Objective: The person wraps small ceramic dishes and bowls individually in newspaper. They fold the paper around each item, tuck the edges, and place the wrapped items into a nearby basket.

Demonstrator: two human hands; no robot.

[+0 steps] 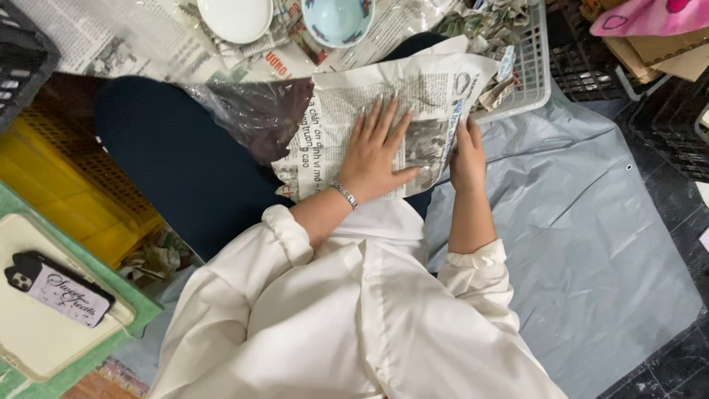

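Observation:
A sheet of newspaper (347,111) lies over my lap, wrapped around something I cannot see. My left hand (377,151) presses flat on it, fingers spread, a thin bracelet at the wrist. My right hand (467,157) grips the sheet's right edge and holds it against the side. A clear plastic bag (255,111) lies crumpled on my left knee, touching the paper. Beyond my knees stand a white bowl (235,18) and a pale blue patterned bowl (337,20) on spread newspaper.
A white plastic basket (533,74) with crumpled paper sits at the upper right. A grey plastic sheet (591,222) covers the floor to the right. A yellow crate (70,196) and a phone (59,290) on a green-rimmed tray lie left. Dark crates (668,125) stand far right.

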